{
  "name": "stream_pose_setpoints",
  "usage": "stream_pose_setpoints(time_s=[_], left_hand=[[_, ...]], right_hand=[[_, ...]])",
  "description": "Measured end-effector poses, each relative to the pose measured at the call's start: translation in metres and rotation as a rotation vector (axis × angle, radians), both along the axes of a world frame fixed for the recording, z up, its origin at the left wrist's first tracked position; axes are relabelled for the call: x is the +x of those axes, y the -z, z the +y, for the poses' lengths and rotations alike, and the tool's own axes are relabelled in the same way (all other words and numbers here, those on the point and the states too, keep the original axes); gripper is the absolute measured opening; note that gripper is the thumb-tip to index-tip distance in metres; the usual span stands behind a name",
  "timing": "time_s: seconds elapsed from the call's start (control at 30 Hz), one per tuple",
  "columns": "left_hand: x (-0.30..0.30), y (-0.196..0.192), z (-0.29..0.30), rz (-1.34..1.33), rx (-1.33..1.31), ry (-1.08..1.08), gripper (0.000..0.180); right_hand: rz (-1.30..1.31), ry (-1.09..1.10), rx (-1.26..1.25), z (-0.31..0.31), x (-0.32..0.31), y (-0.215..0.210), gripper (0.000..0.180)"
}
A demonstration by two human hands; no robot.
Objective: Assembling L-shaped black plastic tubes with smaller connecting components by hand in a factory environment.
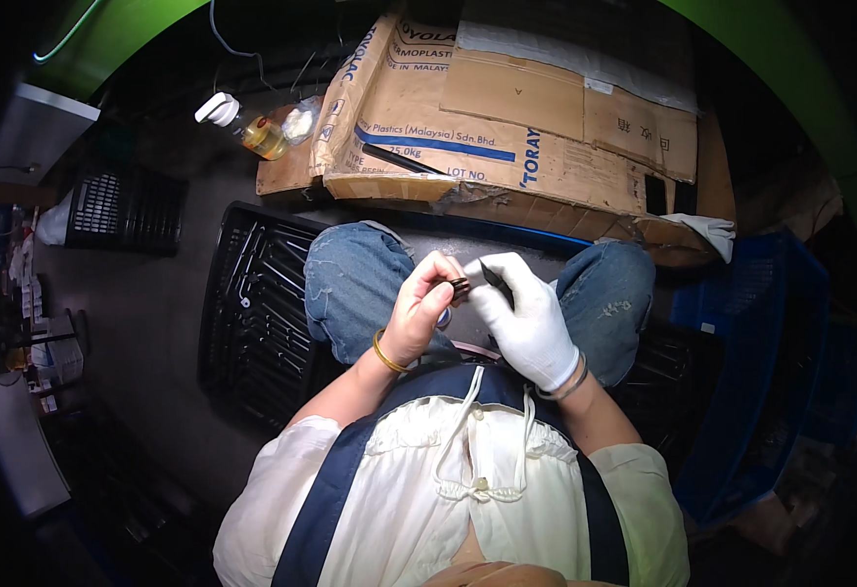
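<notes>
Above my lap my two hands meet, fingertips close together. My bare left hand, with a yellow bangle at the wrist, pinches a small dark ridged part between thumb and fingers. My right hand wears a white glove. A black, pointed piece shows between its thumb and forefinger; its kind is too unclear to name. Whether the right fingertips touch the small dark part I cannot tell. On the flattened cardboard in front of me lies a black rod.
To the left stands a black crate of long dark parts. A clear bottle with a white top sits at the cardboard's left end. A slatted black basket is farther left. Blue crates stand at the right.
</notes>
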State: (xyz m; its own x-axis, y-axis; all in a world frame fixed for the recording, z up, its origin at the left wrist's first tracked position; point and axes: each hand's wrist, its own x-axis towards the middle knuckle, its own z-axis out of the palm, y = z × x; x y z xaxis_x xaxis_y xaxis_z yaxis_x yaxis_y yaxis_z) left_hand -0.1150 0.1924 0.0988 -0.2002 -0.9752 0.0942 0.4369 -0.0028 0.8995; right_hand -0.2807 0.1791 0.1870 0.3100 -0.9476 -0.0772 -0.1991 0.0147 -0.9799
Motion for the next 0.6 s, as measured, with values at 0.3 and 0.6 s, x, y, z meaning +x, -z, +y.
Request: stream_pose_setpoints(time_s=[0.3,0.6], left_hand=[[-0.001,0.002,0.004,-0.118,-0.127,-0.183,0.030],[-0.001,0.001,0.003,-0.231,-0.208,-0.225,0.029]], right_hand=[[0.181,-0.071,-0.170,0.018,0.007,0.010,0.011],[0.178,-0.078,-0.147,0.019,0.006,0.010,0.011]])
